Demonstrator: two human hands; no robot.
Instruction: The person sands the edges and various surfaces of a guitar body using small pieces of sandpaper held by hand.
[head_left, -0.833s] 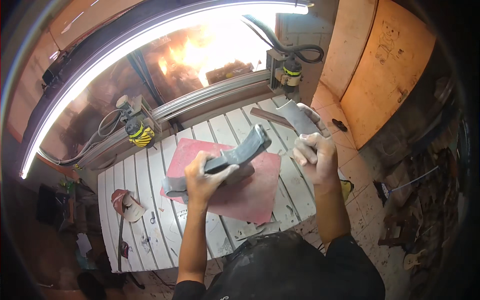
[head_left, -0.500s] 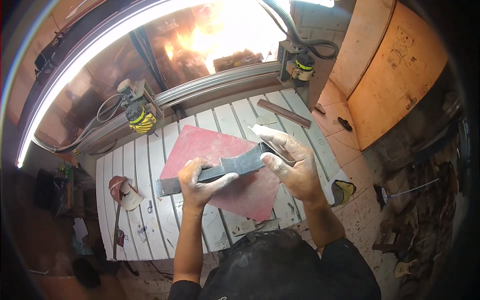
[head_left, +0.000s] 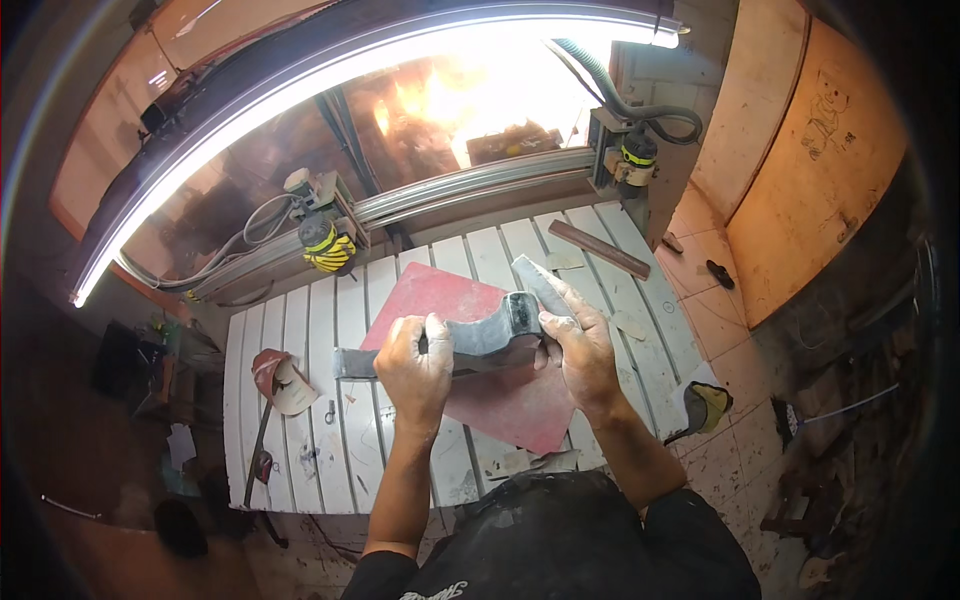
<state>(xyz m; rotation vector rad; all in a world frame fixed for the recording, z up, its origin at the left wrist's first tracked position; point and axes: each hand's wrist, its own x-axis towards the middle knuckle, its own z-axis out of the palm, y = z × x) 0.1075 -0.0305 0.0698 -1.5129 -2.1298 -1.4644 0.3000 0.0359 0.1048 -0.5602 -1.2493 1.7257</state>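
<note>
My left hand (head_left: 415, 370), powdered with white dust, is closed around a long grey curved workpiece (head_left: 480, 335). Its straight end reaches out to the left of my fist, and its blocky, wavy end points right. A folded piece of sandpaper (head_left: 540, 283), pale and strip-like, sticks up from my right hand (head_left: 580, 350), pinched between thumb and fingers. That hand is right beside the workpiece's blocky end; whether the sandpaper touches it I cannot tell. Beneath both hands a red square board (head_left: 520, 410) lies askew on the white slatted table (head_left: 270, 400).
At the table's left lie a red-and-white cap (head_left: 285, 385) and a thin dark rod (head_left: 257, 450). A brown bar (head_left: 598, 248) rests at the far right. Beyond runs a metal rail (head_left: 480, 183) carrying a left spindle (head_left: 325, 243) and a right spindle (head_left: 637, 160), under a bright tube light (head_left: 330, 60).
The workpiece has turned so its blocky end face shows. My left hand has rolled over, with the thumb now up, and the sandpaper has come off the workpiece's top toward the right.
</note>
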